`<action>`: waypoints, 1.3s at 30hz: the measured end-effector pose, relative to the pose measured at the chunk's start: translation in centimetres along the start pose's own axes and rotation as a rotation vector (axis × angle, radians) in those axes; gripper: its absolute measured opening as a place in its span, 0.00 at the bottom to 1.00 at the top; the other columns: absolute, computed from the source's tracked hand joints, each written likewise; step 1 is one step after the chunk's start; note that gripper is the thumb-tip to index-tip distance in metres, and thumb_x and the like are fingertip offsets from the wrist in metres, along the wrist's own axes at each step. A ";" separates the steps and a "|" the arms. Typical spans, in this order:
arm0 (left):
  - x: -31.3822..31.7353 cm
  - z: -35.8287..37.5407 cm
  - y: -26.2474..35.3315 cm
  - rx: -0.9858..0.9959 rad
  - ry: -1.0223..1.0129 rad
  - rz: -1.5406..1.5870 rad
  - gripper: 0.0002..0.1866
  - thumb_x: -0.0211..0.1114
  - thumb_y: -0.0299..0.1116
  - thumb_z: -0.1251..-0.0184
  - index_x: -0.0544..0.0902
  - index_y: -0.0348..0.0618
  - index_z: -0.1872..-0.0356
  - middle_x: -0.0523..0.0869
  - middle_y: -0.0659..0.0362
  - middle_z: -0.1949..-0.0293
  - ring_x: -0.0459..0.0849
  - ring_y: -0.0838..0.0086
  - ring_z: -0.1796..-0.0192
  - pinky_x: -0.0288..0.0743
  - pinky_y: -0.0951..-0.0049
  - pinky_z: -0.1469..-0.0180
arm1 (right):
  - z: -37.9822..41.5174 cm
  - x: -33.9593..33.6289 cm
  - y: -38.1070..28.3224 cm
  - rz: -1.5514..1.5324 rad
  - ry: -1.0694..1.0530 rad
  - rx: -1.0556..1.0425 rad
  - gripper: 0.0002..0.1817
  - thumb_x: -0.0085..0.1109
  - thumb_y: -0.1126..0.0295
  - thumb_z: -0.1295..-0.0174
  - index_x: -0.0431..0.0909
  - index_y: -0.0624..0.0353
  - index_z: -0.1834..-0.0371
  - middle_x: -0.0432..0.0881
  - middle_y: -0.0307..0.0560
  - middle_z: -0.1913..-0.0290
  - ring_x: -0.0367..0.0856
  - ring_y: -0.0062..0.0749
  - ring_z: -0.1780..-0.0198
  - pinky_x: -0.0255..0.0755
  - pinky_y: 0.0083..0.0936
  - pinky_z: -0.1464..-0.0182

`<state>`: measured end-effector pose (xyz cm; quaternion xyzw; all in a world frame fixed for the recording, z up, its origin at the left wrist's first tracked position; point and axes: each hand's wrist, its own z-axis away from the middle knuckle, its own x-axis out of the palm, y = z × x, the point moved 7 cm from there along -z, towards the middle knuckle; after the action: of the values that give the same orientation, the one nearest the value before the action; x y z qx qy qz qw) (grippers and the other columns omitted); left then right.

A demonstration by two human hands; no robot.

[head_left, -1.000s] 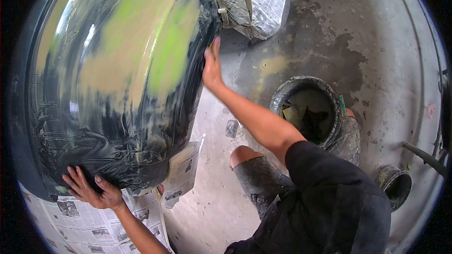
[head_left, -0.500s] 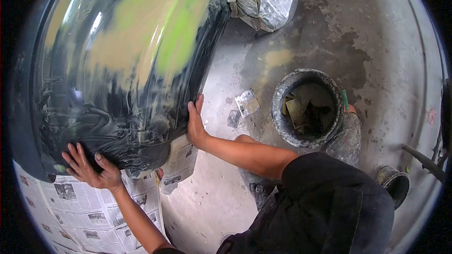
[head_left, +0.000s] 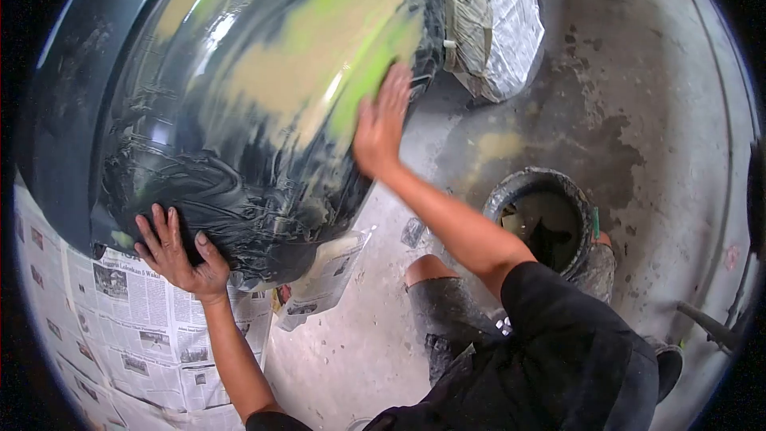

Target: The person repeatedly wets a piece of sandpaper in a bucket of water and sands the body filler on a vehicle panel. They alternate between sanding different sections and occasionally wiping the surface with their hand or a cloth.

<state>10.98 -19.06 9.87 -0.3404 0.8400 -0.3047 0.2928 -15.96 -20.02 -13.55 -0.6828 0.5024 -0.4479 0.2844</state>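
A glossy dark car body panel (head_left: 183, 104) fills the upper left, wet and streaked, with tan filler patches (head_left: 279, 76) and bright green areas. My left hand (head_left: 182, 259) rests on its lower edge, fingers spread and thumb apart. Along the panel's right side, my right hand (head_left: 384, 124) lies flat over the edge of a green patch, fingers stretched out and close together. Nothing shows under either palm, though the undersides are hidden. Newspaper (head_left: 152, 335) masks the area just below my left hand.
A bucket (head_left: 586, 191) of murky water stands on the concrete floor at my right, with items inside. A plastic-and-paper-wrapped wheel-like shape (head_left: 507, 32) is at the top. A smaller dark container (head_left: 670, 371) and a dark bar (head_left: 706, 326) are at lower right.
My right hand has slid up the panel's right side, from the lower edge to the green patch. My left hand stays on the lower edge. The view has shifted.
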 end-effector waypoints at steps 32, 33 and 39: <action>-0.2 0.1 -0.3 -0.069 -0.011 -0.004 0.26 0.53 0.46 0.26 0.79 0.37 0.38 0.79 0.50 0.34 0.67 0.49 0.25 0.42 0.47 0.22 | -5.7 3.7 -17.3 0.133 -0.021 -0.613 0.36 0.49 0.55 0.30 0.60 0.76 0.28 0.59 0.73 0.26 0.53 0.64 0.23 0.44 0.51 0.21; -0.2 0.1 -0.4 -0.074 0.007 0.031 0.26 0.55 0.45 0.28 0.79 0.37 0.38 0.80 0.50 0.35 0.67 0.49 0.25 0.41 0.48 0.22 | -0.6 4.7 -20.3 0.112 -0.303 -0.642 0.38 0.53 0.54 0.34 0.61 0.73 0.28 0.61 0.69 0.26 0.56 0.61 0.23 0.44 0.53 0.22; -0.4 0.3 -0.5 -0.087 0.009 0.064 0.29 0.52 0.49 0.25 0.76 0.36 0.35 0.79 0.48 0.34 0.68 0.49 0.26 0.44 0.45 0.24 | -6.7 4.3 -19.1 0.155 -0.182 -0.810 0.35 0.54 0.55 0.34 0.65 0.63 0.27 0.63 0.61 0.25 0.58 0.56 0.23 0.45 0.55 0.23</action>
<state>11.64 -19.17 10.16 -0.3244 0.8642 -0.2600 0.2834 -13.35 -17.28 6.74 -0.7363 0.6605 -0.1294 0.0693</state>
